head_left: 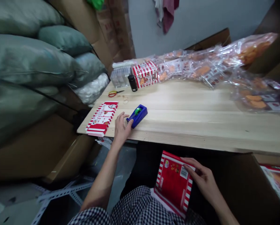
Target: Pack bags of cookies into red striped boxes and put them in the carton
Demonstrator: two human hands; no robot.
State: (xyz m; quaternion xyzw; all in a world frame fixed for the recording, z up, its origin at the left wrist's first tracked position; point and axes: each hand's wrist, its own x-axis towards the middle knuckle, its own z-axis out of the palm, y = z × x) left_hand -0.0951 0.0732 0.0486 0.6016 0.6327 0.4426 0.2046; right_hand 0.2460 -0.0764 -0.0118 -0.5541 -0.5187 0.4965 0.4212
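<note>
My left hand is at the front end of a blue tape dispenser holding a roll of green-cored tape. The thumb and forefinger are apart, close to its cutting edge; whether they touch the tape's end cannot be made out. My right hand grips a red printed carton with striped edges and a barcode, by its upper right side. The carton is tilted over my lap, its lower end near my checked clothing. A flat red-and-white carton lies on the table left of my left hand.
On the wooden table lie scissors and rubber bands. A dark bottle, clear boxes and a striped carton stand behind. Bagged snacks line the back; large sacks are stacked at left.
</note>
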